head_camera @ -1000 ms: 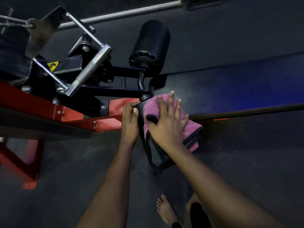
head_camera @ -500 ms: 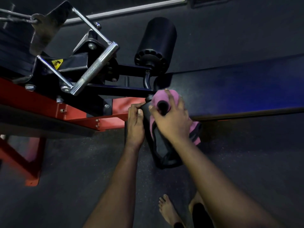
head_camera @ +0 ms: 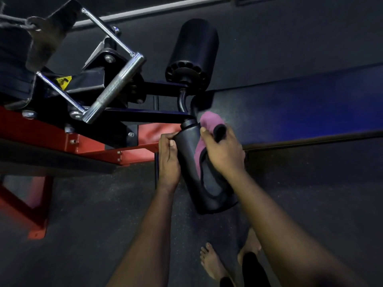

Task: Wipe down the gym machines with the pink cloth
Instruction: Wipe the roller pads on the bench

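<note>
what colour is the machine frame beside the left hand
The machine frame is red, in the head view.

Dim room with a dark, finely speckled floor [head_camera: 83,224]. A pale strip [head_camera: 157,9] runs along its far edge at the top, and a band of blue light [head_camera: 310,104] slants across the right side

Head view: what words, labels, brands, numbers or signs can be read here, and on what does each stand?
Words, brands, numbers: none can be read.
Yellow warning sticker on the machine's black housing: a dark pictogram only, too small and blurred to make out.
</note>
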Demonstrator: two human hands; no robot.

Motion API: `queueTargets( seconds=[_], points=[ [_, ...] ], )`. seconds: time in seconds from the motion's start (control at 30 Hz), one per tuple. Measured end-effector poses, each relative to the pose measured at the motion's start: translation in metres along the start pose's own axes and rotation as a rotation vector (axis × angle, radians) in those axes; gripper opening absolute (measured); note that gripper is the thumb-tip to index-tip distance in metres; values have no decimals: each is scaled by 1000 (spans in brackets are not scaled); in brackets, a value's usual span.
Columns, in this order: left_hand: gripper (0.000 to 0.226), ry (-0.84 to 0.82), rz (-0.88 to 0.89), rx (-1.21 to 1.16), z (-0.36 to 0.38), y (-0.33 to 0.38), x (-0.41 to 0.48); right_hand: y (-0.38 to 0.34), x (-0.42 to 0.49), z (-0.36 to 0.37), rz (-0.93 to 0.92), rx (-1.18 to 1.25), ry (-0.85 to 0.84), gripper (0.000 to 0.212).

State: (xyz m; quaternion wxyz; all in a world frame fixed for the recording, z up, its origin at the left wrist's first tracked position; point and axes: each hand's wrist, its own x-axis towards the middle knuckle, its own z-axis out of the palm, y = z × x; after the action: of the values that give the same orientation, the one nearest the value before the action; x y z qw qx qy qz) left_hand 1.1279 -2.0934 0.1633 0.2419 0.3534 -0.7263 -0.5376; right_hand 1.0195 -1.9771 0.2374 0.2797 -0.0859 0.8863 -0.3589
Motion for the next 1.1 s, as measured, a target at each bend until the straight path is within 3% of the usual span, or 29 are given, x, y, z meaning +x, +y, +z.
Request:
queueTargets(
  seconds=[0.13,0.23,0.3,0.4,0.53,0.6,0.7,0.8,0.83,0.9,1.0,1.1],
  points=[
    [18,23,4,35,0,0,0,6,52,-2,293,478,-198,100],
    [17,22,9,37,0,0,0,31,73,10,306,705,-293,100],
    [17,24,-18,0,1,0,0,22,42,-4,258,542,-197,101],
    [18,34,-18,3,1,-2,0,29,-16,-9,192,84,-85,83],
    [17,20,-23,-8,-2,-5,-1,28,-75,5,-59,-139,166,77],
    [18,17,-15,5,-3,-5,0,25,-63,1,-18,-128,124,76],
    [19,23,-21,27,-3,-3,2,34,-19,-6,212,14,-64,86],
    [17,31,-19,63,-4,3,-2,52,13,-10,373,560,-321,78],
    [16,23,-13,68,-4,5,-2,60,17,-8,402,685,-368,75],
    [17,-4,-3,79,-7,6,-3,84,24,1,363,806,-417,88],
    [21,18,25,155,-8,12,-3,91,-3,1,295,557,-210,111],
    [30,80,126,190,-3,36,-1,89,-50,-4,208,246,-65,109]
  ],
)
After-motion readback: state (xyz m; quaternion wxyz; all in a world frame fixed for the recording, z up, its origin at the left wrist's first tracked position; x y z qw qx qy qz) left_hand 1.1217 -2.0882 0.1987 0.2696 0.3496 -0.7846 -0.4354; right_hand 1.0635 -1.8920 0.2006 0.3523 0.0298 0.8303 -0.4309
